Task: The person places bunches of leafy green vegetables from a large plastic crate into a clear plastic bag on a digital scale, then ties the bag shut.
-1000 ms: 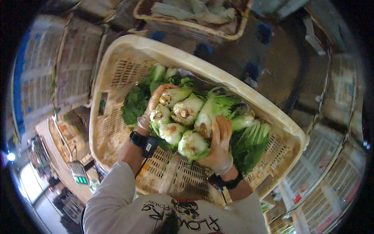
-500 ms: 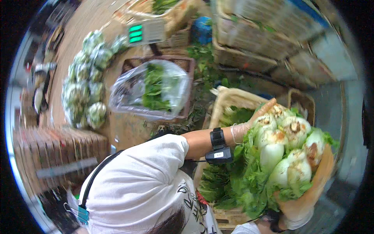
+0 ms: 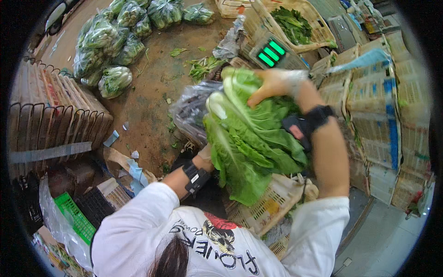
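Note:
A large armful of leafy green heads point(image 3: 251, 134), with broad leaves and pale ribs, is held up before me between my two hands. My right hand point(image 3: 272, 87), in a thin clear glove, is closed over its upper right side, thumb on the leaves. Against its lower left side rests my left hand point(image 3: 206, 154), its fingers hidden behind the leaves. Behind the greens, a clear plastic bag point(image 3: 191, 106) shows in part. A scale display point(image 3: 272, 53) with lit green digits stands just beyond my right hand.
Bagged greens point(image 3: 104, 39) are piled on the floor at the far left. Stacked crates point(image 3: 55, 115) stand left, and more crates point(image 3: 374, 115) right. A cream crate point(image 3: 263, 207) sits below the greens; another crate point(image 3: 318, 27) holding leaves stands at the far right.
My view and body have turned. The greens, earlier cradled over the cream crate at the right with their cut bases up, have come across to the plastic bag and scale, leaves now facing me.

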Available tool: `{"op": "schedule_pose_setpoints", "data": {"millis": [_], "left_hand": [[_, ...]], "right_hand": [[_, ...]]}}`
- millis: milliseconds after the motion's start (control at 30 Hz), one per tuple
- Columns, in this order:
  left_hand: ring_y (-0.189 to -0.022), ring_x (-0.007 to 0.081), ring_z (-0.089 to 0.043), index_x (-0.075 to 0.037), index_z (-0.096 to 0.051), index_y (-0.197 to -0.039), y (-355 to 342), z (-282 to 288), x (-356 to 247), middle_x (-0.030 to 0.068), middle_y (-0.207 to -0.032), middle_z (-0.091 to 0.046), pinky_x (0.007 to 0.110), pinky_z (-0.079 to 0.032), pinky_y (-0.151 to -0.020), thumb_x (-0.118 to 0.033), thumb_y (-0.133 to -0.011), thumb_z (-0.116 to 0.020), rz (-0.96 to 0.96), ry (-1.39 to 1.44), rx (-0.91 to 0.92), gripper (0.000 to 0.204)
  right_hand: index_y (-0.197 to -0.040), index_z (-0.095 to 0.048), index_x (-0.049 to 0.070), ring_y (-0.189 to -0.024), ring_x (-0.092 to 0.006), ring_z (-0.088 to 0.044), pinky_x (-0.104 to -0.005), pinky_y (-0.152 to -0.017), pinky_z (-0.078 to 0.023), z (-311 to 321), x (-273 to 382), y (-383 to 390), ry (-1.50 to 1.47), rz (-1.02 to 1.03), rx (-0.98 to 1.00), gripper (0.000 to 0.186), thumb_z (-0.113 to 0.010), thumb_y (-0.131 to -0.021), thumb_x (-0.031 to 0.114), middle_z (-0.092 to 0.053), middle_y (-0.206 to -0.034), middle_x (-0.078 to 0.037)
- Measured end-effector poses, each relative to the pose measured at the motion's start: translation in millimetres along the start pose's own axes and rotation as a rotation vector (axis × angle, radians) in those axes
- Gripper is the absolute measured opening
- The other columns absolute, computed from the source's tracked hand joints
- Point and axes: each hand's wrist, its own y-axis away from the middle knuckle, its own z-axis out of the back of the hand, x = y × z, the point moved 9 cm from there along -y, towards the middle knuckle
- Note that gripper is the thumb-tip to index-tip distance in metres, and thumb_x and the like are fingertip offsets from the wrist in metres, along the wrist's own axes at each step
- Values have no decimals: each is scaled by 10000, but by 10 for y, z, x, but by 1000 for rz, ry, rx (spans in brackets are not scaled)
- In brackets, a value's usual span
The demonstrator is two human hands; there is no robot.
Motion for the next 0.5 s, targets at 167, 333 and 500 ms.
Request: {"op": "schedule_pose_setpoints", "data": {"millis": [167, 333, 500], "left_hand": [[-1099, 207, -483, -61, -387, -1270, 14, 878, -246, 102, -1241, -470, 354, -430, -906, -352, -898, -467, -6, 108, -211, 479], [-1110, 275, -476, -89, -354, -1300, -545, 1171, -321, 127, -1256, -453, 415, -391, -950, -576, -866, -329, -93, 634, -177, 653], [-1177, 283, -420, -93, -337, -1314, -634, 1340, -470, 124, -1303, -405, 434, -352, -984, -602, -859, -280, -231, 707, -304, 684]], "right_hand": [[-1127, -535, 15, -902, -163, -548, -312, -816, -427, -1008, -636, -1725, -362, -21, 492, 551, -707, -703, 322, -593, -1034, -81], [-1147, -522, -21, -982, -192, -526, -323, -848, -399, -1225, -1351, -2602, -294, -210, 538, 680, -692, -660, 422, -560, -1116, -118], [-1174, -504, 8, -977, -174, -512, -323, -885, -382, -1261, -1134, -2734, -313, -62, 590, 640, -700, -669, 349, -562, -1111, -94]]}}
